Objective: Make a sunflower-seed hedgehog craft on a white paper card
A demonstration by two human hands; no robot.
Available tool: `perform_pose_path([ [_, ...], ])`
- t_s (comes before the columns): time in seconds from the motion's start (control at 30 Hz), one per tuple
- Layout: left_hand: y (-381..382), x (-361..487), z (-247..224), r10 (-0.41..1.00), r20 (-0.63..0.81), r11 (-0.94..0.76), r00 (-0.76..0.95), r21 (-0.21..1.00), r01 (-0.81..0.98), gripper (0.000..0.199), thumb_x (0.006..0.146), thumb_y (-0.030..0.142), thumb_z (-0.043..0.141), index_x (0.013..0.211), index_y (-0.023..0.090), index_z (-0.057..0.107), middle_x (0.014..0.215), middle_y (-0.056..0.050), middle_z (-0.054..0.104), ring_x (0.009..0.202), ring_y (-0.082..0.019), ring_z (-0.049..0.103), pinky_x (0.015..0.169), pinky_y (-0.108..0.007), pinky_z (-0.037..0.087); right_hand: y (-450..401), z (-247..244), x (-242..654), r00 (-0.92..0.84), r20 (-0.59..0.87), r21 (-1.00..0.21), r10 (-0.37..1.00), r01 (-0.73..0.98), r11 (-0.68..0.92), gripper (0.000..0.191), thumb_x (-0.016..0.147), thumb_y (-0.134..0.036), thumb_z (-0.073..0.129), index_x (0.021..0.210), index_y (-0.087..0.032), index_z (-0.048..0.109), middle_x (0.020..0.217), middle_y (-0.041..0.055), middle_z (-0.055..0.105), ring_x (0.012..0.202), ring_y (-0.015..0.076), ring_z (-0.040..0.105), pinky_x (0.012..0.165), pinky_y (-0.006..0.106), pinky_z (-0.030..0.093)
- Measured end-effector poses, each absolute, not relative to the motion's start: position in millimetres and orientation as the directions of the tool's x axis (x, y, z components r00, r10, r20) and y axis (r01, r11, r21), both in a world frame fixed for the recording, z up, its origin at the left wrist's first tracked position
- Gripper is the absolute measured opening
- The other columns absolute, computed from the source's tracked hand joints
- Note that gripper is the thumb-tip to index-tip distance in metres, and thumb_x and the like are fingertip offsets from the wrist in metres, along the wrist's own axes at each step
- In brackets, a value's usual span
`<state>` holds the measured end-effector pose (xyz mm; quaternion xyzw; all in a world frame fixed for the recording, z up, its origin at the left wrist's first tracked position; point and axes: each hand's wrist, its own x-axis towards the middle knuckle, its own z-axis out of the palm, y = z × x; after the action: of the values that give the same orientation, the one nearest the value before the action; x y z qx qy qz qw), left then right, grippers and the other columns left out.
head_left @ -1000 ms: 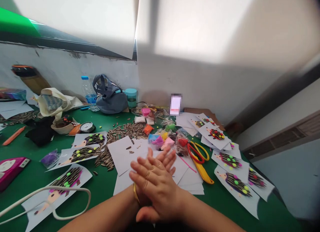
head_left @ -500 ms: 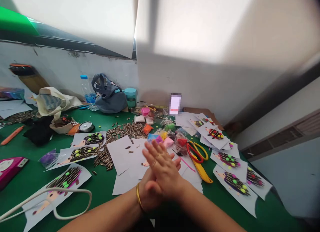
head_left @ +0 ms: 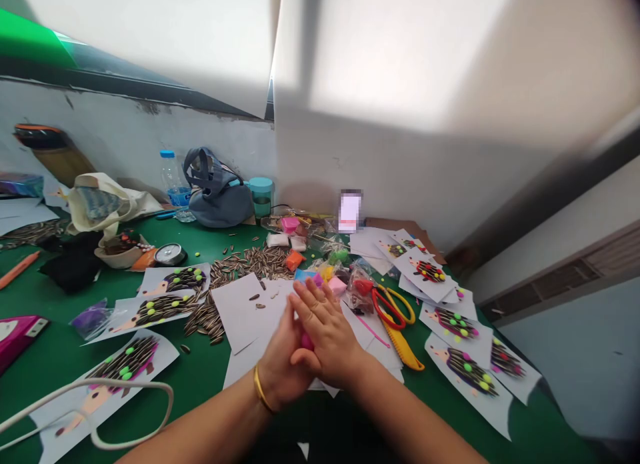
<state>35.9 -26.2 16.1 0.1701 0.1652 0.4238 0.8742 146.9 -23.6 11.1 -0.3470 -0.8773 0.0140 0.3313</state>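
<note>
My left hand, with a gold bangle at its wrist, and my right hand are pressed palm to palm above white paper sheets. Between the palms a small magenta ball shows, partly hidden by the fingers. Sunflower seeds lie heaped behind the paper. Packets of coloured clay, one of them pink, are just beyond my fingertips. To the right of my right hand rest red-handled scissors and a yellow cutter.
Seed-and-clay hedgehog pictures lie at the left and right. A white cable loops at the front left. Along the wall stand a blue bag, a water bottle, a teal-lidded cup and a lit phone.
My left hand has shifted left and turned, opening a gap between the palms where the magenta ball now shows. My right hand has moved only slightly.
</note>
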Motion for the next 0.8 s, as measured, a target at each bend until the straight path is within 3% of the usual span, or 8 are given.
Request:
perform_pose_path([
  [0.1, -11.3, 26.9, 16.5, 0.848, -0.180, 0.521, 0.498, 0.452, -0.724, 0.077, 0.085, 0.077, 0.033, 0.143, 0.028, 0.045, 0.148, -0.004, 0.047, 0.148, -0.025, 0.021, 0.118, -0.041, 0.023, -30.9, 5.0, 143.5, -0.653, 0.541, -0.191, 0.530, 0.519, 0.833, 0.087, 0.092, -0.073, 0.022, 0.155, -0.015, 0.012, 0.159, 0.0130, 0.026, 0.148, 0.0284, 0.017, 0.122, 0.049, 0.016],
  [0.2, -8.4, 35.1, 10.0, 0.896, -0.170, 0.431, 0.410, 0.551, -0.714, 0.072, 0.082, 0.078, 0.035, 0.141, 0.038, 0.047, 0.149, 0.002, 0.046, 0.150, -0.026, 0.015, 0.116, -0.042, 0.025, -36.9, 10.5, 135.1, -0.686, 0.507, -0.201, 0.522, 0.496, 0.845, 0.087, 0.087, -0.078, 0.026, 0.155, -0.025, 0.016, 0.158, 0.0036, 0.031, 0.149, 0.0258, 0.017, 0.124, 0.044, 0.012],
  [0.3, -16.2, 44.3, 11.9, 0.875, -0.129, 0.453, 0.466, 0.558, -0.696, 0.067, 0.087, 0.073, 0.032, 0.144, 0.040, 0.041, 0.152, 0.005, 0.041, 0.149, -0.026, 0.016, 0.117, -0.045, 0.024, -23.5, 15.4, 140.4, -0.555, 0.564, -0.226, 0.612, 0.609, 0.760, 0.081, 0.091, -0.074, 0.017, 0.152, -0.021, 0.029, 0.158, 0.0071, 0.031, 0.147, 0.0311, 0.020, 0.122, 0.055, 0.009],
  [0.4, -17.0, 37.1, 24.0, 0.796, -0.096, 0.555, 0.597, 0.507, -0.659, 0.067, 0.093, 0.068, 0.027, 0.144, 0.029, 0.045, 0.150, -0.005, 0.045, 0.144, -0.028, 0.031, 0.114, -0.045, 0.029, -4.6, 8.2, 159.6, -0.445, 0.557, -0.226, 0.701, 0.731, 0.643, 0.077, 0.092, -0.072, 0.029, 0.151, -0.022, 0.032, 0.158, 0.0104, 0.030, 0.148, 0.0353, 0.017, 0.116, 0.065, 0.005],
  [0.53, -4.6, 14.4, 31.8, 0.726, -0.101, 0.648, 0.680, 0.432, -0.627, 0.063, 0.095, 0.065, 0.028, 0.143, 0.028, 0.044, 0.147, -0.008, 0.048, 0.132, -0.026, 0.047, 0.107, -0.043, 0.039, -1.0, -7.4, 180.2, -0.347, 0.532, -0.331, 0.772, 0.755, 0.567, 0.078, 0.091, -0.071, 0.035, 0.152, -0.022, 0.030, 0.157, 0.0123, 0.031, 0.148, 0.0365, 0.014, 0.114, 0.068, 0.012],
  [0.67, 3.0, 1.6, 23.9, 0.757, -0.123, 0.630, 0.642, 0.396, -0.668, 0.065, 0.094, 0.065, 0.031, 0.141, 0.023, 0.046, 0.146, -0.010, 0.049, 0.130, -0.025, 0.049, 0.105, -0.038, 0.041, -14.1, -14.0, 182.2, -0.385, 0.535, -0.414, 0.752, 0.657, 0.631, 0.048, 0.092, -0.056, 0.053, 0.130, -0.027, 0.059, 0.156, 0.0080, 0.034, 0.148, 0.0352, 0.016, 0.115, 0.063, 0.020],
  [0.73, 2.6, -0.6, 18.7, 0.782, -0.115, 0.599, 0.613, 0.410, -0.688, 0.065, 0.094, 0.065, 0.033, 0.139, 0.021, 0.049, 0.145, -0.011, 0.049, 0.132, -0.025, 0.047, 0.105, -0.037, 0.040, -19.4, -15.1, 180.2, -0.389, 0.532, -0.468, 0.752, 0.605, 0.644, 0.033, 0.092, -0.046, 0.059, 0.118, -0.027, 0.066, 0.153, 0.0073, 0.039, 0.147, 0.0336, 0.021, 0.115, 0.060, 0.024],
  [0.8, 0.6, -1.7, 13.2, 0.812, -0.117, 0.545, 0.571, 0.500, -0.673, 0.060, 0.094, 0.062, 0.040, 0.136, 0.022, 0.051, 0.143, -0.012, 0.051, 0.133, -0.025, 0.046, 0.103, -0.036, 0.042, -22.5, -16.1, 178.8, -0.343, 0.534, -0.537, 0.773, 0.569, 0.623, 0.026, 0.090, -0.039, 0.063, 0.111, -0.025, 0.068, 0.147, 0.0078, 0.047, 0.145, 0.0316, 0.026, 0.114, 0.058, 0.028],
])
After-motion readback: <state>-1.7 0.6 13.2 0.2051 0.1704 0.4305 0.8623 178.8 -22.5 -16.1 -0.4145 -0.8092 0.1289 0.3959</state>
